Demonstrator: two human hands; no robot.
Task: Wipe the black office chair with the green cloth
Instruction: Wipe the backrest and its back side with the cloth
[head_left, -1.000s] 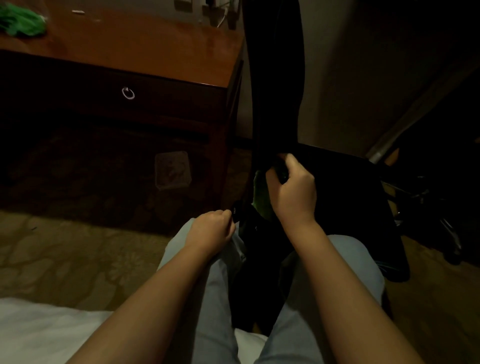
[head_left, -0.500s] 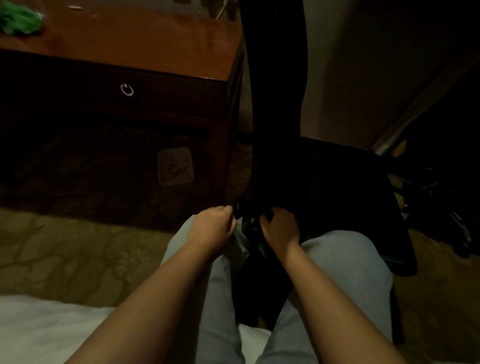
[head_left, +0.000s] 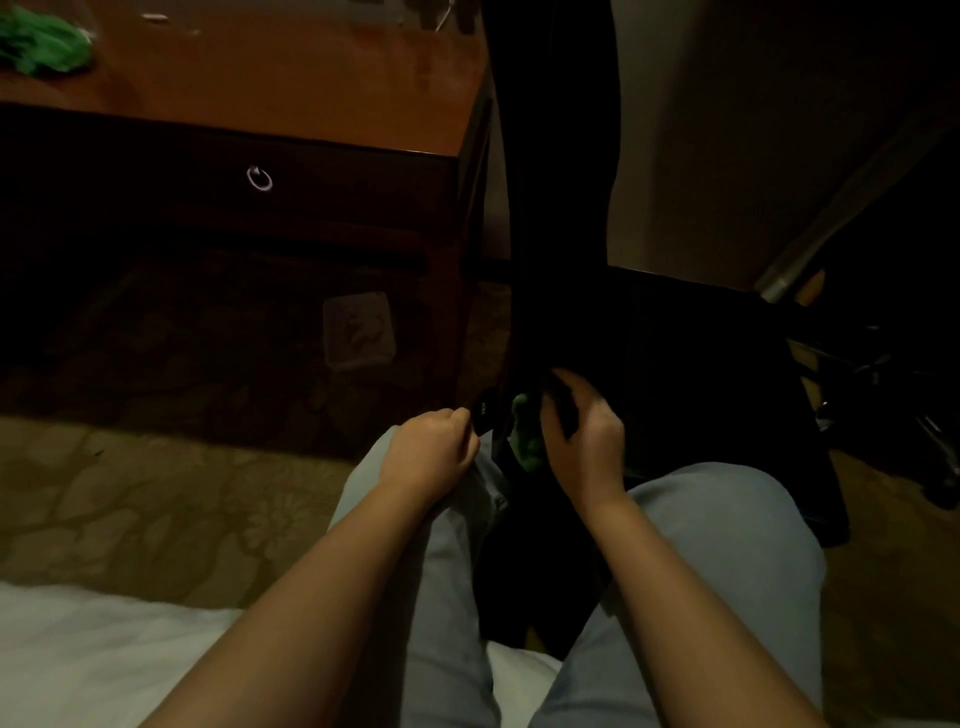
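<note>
We see the chair (head_left: 558, 182) standing between the person's knees, centre and right of the frame, kept close, we judge, so its low parts are within reach. The right hand (head_left: 584, 441) curls round the cloth (head_left: 527, 434) and presses it where backrest meets seat, just below mid-frame. The left hand (head_left: 431, 452), fingers curled, sits just beside the chair's edge, probably to steady it; whether it grips we cannot tell. The hands are near each other, not touching.
</note>
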